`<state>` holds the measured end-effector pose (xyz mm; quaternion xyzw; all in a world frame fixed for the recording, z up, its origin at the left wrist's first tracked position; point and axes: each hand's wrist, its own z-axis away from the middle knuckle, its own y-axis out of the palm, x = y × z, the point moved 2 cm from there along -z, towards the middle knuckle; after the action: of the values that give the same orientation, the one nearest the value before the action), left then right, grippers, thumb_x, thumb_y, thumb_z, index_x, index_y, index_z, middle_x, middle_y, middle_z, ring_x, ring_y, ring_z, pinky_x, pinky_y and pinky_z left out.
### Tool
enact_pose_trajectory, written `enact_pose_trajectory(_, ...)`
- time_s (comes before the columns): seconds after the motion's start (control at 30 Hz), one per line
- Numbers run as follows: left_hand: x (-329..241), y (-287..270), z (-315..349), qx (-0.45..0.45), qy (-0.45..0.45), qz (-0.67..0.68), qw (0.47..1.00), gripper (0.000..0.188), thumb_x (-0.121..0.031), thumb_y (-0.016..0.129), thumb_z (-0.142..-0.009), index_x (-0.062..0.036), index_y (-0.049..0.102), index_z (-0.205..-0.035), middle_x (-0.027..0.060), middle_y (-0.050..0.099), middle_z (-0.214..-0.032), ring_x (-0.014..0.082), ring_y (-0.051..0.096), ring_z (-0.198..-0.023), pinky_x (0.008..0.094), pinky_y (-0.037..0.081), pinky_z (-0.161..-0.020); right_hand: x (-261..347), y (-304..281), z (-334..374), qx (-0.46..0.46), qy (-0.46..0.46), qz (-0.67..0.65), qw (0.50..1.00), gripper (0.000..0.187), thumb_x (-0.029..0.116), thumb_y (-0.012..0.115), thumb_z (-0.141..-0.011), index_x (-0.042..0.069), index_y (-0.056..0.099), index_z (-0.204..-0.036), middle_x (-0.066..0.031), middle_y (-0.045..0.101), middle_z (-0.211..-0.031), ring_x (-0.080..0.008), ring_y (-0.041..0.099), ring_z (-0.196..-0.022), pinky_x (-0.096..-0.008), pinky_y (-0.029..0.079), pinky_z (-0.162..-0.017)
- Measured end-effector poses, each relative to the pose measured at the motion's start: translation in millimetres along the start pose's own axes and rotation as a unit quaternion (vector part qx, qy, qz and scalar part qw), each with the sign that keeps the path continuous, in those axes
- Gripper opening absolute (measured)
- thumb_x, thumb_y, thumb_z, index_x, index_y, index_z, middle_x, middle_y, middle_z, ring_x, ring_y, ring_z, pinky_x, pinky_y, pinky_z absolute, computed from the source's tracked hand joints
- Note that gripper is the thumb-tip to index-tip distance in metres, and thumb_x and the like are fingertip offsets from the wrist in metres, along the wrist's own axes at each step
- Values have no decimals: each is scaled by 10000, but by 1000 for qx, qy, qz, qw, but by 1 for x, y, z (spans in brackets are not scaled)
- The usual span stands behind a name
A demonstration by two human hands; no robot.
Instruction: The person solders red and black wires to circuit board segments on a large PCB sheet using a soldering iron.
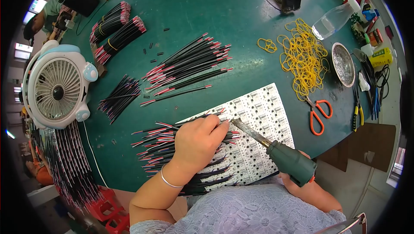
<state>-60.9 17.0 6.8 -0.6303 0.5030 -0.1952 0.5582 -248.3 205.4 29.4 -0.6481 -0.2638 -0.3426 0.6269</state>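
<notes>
My left hand [199, 140] is closed in a pinch above the white circuit-board sheet [263, 117]; what sits between its fingertips is too small to make out. Around and under it lie black cables [161, 141] with red, white and blue bared ends, partly across the sheet. From the right, my right hand [295, 178] grips a green-handled tool [291, 162] with a long metal barrel, possibly a hot-air gun or soldering iron. The handle hides most of that hand's fingers. The barrel's tip [235, 122] points at my left fingertips, just short of them.
A fan [58, 87] stands at left, beside cable bundles [114, 42]. Loose cables [189, 67] lie mid-table. At right are yellow rubber bands [302, 57], orange-handled scissors [319, 115], a bowl [343, 64], a bottle [336, 19] and yellow-handled pliers [357, 111].
</notes>
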Motion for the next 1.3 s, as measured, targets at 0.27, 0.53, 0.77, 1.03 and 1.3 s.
enact_pose_trajectory(0.27,2,0,0,-6,-7,20,1000,166,-121,639,-716,-126,671,-878,-1,541,-768,169,568,-629,302,451,-509,-5,-3,9,19,8,-4,1000,359,37,672,-617,63,663,-974,-115,646,-946,-317,621,-807,-374,524,-706)
enact_pose_trajectory(0.53,4,0,-2,-15,-9,49,999,152,-109,638,-694,-132,676,-840,-1,555,-747,173,583,-612,296,459,-505,-6,2,12,0,51,-16,999,342,59,682,-620,77,665,-961,-109,645,-926,-310,620,-794,-381,522,-696)
enact_pose_trajectory(0.77,6,3,0,-13,0,46,999,160,-108,630,-679,-130,672,-831,-3,568,-755,170,585,-618,296,461,-509,-3,3,8,-2,62,-47,997,301,60,678,-641,90,665,-940,-103,643,-900,-304,621,-787,-372,520,-673)
enact_pose_trajectory(1.03,5,3,0,-11,8,43,999,158,-105,625,-690,-120,667,-842,1,564,-769,176,581,-627,300,463,-520,2,-9,13,-14,13,-54,998,284,86,641,-762,17,618,-1037,-74,656,-872,-225,644,-711,-337,511,-675)
enact_pose_trajectory(1.3,-7,-13,1,10,-8,68,998,349,24,662,-568,-81,661,-901,53,576,-836,244,579,-709,339,465,-573,-18,-1,38,-15,58,-193,979,365,165,585,-864,-33,528,-1166,-91,655,-830,-154,643,-637,-295,499,-626)
